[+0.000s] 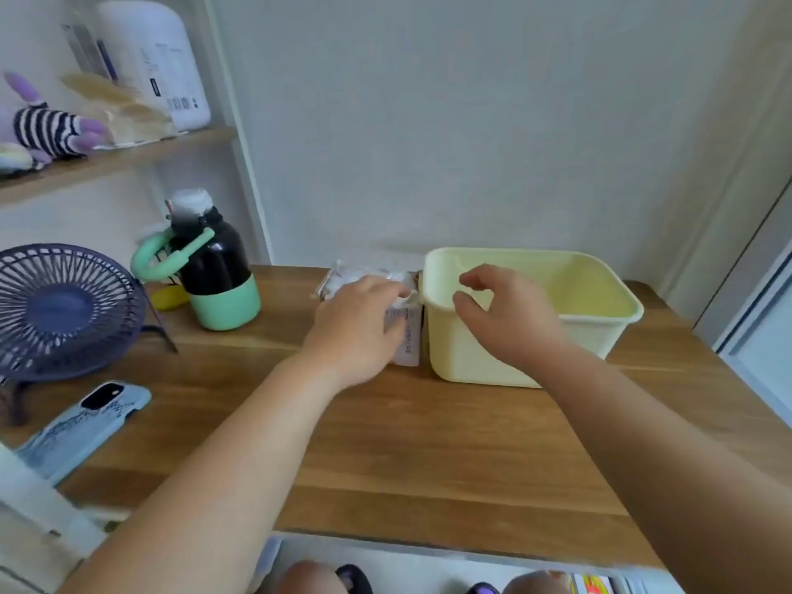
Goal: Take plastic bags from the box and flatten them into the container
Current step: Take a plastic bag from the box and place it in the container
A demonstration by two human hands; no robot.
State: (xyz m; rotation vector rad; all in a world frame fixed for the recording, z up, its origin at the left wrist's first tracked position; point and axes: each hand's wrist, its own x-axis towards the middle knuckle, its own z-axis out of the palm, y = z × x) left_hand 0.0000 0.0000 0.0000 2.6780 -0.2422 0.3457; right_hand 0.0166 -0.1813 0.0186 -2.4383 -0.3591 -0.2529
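A small white box (407,342) stands on the wooden table against the left wall of a pale yellow container (600,336). Crinkled clear plastic bags (364,274) stick out of the box top. My left hand (358,327) lies on the box, fingers over its top among the bags; whether it grips one I cannot tell. My right hand (503,312) hovers over the container's near left corner, fingers curled and apart, holding nothing. The container's inside looks bare.
A black and mint bottle (214,272) stands left of the box. A dark blue desk fan (60,310) and a phone in a light blue case (81,426) sit at the table's left. A shelf with a striped toy (47,126) hangs above.
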